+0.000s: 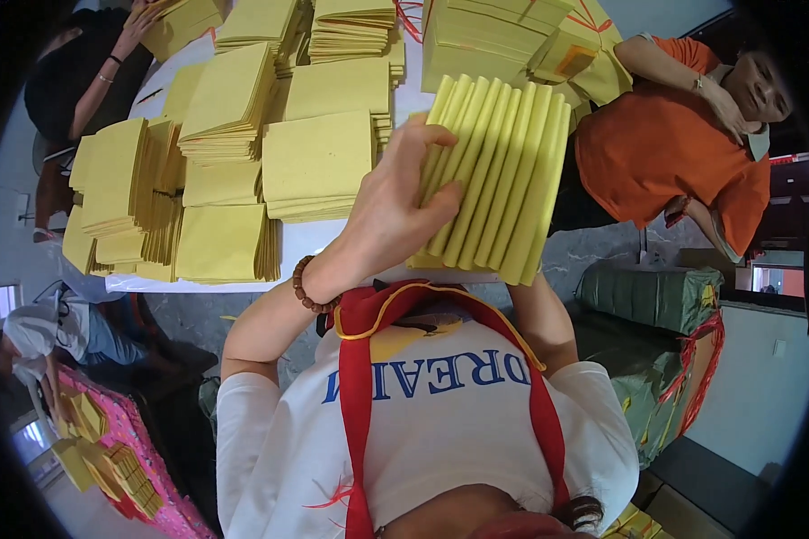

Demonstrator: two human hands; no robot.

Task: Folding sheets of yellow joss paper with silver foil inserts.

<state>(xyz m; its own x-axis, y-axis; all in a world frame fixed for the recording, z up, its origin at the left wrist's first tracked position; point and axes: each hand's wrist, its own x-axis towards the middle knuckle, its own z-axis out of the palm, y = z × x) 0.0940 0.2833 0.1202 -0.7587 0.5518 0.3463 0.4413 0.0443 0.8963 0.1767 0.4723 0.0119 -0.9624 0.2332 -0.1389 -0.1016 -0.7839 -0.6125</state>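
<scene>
A bundle of folded yellow paper [499,180] is held up in front of my chest, its rounded folds side by side like ridges. My left hand [400,189], with a brown bead bracelet [310,286] at the wrist, grips the bundle's left side with bent fingers. My right forearm reaches up behind the bundle's lower right, which hides that hand and its fingers. Just left of my left hand, a stack of flat yellow paper [319,166] lies on the white-covered table [310,242].
Several more yellow paper stacks [225,103] fill the table's left. A tall yellow pile [485,45] stands at the back. A person in orange [661,148] is at the right, another person's hand [137,25] far left. Green wrapped bales [647,301] sit lower right.
</scene>
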